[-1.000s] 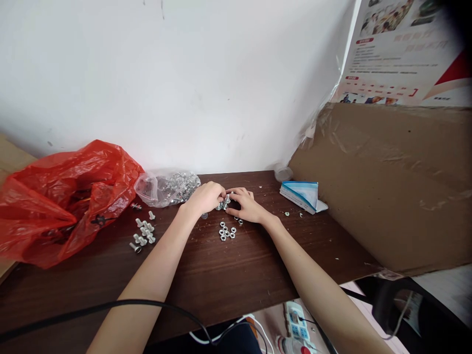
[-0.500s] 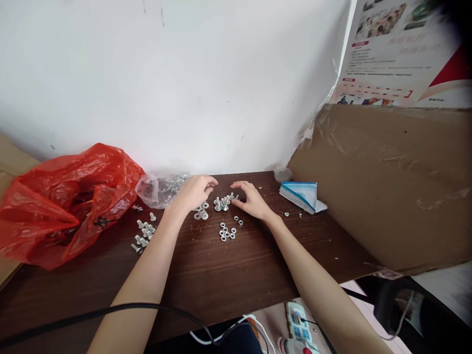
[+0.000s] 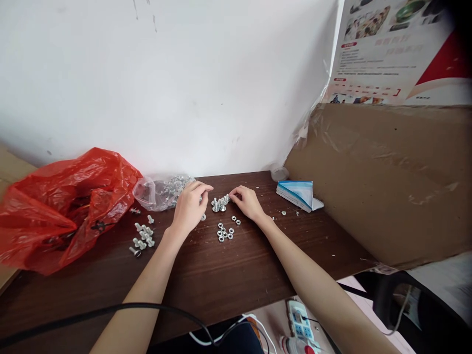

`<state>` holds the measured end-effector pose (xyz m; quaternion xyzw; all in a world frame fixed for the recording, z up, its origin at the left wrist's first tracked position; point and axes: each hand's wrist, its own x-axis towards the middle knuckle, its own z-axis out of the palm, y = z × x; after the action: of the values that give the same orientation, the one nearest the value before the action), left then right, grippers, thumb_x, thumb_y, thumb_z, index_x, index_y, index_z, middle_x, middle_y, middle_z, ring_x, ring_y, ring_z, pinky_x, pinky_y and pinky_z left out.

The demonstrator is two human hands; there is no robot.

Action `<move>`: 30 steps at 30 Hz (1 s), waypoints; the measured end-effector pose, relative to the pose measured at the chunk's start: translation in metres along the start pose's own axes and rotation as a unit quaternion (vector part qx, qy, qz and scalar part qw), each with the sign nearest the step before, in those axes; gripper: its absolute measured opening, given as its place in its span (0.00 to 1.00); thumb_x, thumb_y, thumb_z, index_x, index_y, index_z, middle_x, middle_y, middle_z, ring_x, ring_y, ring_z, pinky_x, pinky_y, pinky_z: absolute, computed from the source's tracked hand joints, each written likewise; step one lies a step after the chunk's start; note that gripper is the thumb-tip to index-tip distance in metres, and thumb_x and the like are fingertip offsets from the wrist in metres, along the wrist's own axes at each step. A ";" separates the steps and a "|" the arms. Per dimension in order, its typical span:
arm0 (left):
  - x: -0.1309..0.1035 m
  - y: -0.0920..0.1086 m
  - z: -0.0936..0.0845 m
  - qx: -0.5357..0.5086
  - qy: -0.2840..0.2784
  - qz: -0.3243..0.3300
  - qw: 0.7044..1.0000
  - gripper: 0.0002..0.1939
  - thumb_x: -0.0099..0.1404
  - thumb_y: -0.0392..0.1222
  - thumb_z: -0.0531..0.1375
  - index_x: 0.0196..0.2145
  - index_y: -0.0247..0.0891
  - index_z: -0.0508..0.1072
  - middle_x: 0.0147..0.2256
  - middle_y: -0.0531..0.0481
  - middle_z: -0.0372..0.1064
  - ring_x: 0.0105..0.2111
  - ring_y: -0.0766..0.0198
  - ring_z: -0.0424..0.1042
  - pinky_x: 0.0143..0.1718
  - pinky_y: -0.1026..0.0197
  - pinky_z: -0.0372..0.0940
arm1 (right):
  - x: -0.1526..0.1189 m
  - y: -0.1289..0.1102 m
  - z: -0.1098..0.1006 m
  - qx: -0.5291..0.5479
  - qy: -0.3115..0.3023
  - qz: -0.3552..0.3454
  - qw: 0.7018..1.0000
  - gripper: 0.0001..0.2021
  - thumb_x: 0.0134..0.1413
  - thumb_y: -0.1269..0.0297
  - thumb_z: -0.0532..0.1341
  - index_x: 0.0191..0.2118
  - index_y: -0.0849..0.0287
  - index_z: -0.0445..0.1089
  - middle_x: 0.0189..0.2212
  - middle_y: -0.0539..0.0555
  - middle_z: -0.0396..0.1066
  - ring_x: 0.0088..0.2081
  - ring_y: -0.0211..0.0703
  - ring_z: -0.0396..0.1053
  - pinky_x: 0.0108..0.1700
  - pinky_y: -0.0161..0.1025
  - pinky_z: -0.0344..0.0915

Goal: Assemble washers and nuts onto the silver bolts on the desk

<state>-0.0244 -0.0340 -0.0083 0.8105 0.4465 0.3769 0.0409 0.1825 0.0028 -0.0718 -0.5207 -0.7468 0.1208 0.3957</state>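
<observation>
Several silver bolts (image 3: pixel 220 203) stand in a tight group between my two hands. My right hand (image 3: pixel 248 200) is at the group's right edge, its thumb and fingertips pinched together; what they hold, if anything, is too small to name. Over the washers (image 3: pixel 203 217), most of them hidden beneath it, is my left hand (image 3: pixel 191 204), its fingers apart and stretched to the right, holding nothing visible. Several hex nuts (image 3: pixel 225 233) lie nearer the front, below the bolts. Another group of bolts (image 3: pixel 143 236) is left of my left forearm.
A red plastic bag (image 3: pixel 66 206) fills the left side, beside a clear bag of small metal parts (image 3: pixel 162 191). A blue and white packet (image 3: pixel 298 194) lies right, by a cardboard panel (image 3: pixel 387 187). A black cable (image 3: pixel 92 310) crosses the lower left foreground.
My right hand's fingers have closed from an open curve into a pinch beside the bolts. My left hand has come down over the washers. The view has shifted slightly.
</observation>
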 end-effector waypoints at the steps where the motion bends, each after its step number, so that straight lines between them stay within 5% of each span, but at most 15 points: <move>1: -0.001 0.000 0.001 0.001 0.001 0.000 1.000 0.12 0.65 0.31 0.51 0.39 0.38 0.73 0.38 0.48 0.72 0.42 0.60 0.68 0.45 0.57 0.65 | 0.000 0.000 0.000 0.013 0.000 0.000 1.000 0.06 0.55 0.68 0.58 0.35 0.58 0.72 0.31 0.53 0.72 0.30 0.41 0.67 0.37 0.39 0.64; 7: -0.005 0.001 0.004 0.010 -0.011 -0.014 1.000 0.12 0.65 0.31 0.51 0.38 0.39 0.74 0.38 0.48 0.72 0.42 0.60 0.68 0.45 0.56 0.64 | -0.002 -0.003 0.000 0.023 -0.031 -0.032 0.999 0.14 0.55 0.65 0.59 0.48 0.58 0.70 0.33 0.52 0.71 0.29 0.39 0.65 0.37 0.39 0.64; 21: -0.007 -0.005 0.010 0.009 0.054 0.034 0.998 0.11 0.64 0.29 0.52 0.36 0.36 0.74 0.35 0.48 0.70 0.39 0.59 0.68 0.41 0.56 0.64 | 0.002 -0.003 0.001 0.041 0.046 -0.011 0.998 0.05 0.53 0.72 0.61 0.34 0.60 0.74 0.30 0.53 0.71 0.28 0.39 0.65 0.34 0.38 0.63; 26: -0.007 0.001 0.012 0.001 0.075 0.043 0.996 0.07 0.66 0.34 0.55 0.37 0.37 0.73 0.32 0.49 0.69 0.36 0.60 0.67 0.39 0.57 0.64 | 0.001 -0.024 -0.017 0.109 0.119 -0.074 0.984 0.06 0.57 0.68 0.59 0.37 0.58 0.74 0.34 0.53 0.71 0.30 0.39 0.67 0.35 0.37 0.65; 30: -0.008 0.006 0.015 -0.033 0.083 0.062 0.994 0.07 0.66 0.37 0.57 0.42 0.38 0.72 0.34 0.49 0.69 0.37 0.60 0.68 0.39 0.57 0.65 | -0.004 -0.044 -0.024 0.132 0.109 -0.133 0.976 0.06 0.59 0.67 0.59 0.39 0.57 0.74 0.34 0.53 0.71 0.34 0.39 0.68 0.35 0.37 0.65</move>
<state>-0.0132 -0.0395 -0.0209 0.8009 0.3848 0.4588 0.0071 0.1699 -0.0252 -0.0320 -0.3698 -0.7390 0.1073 0.5529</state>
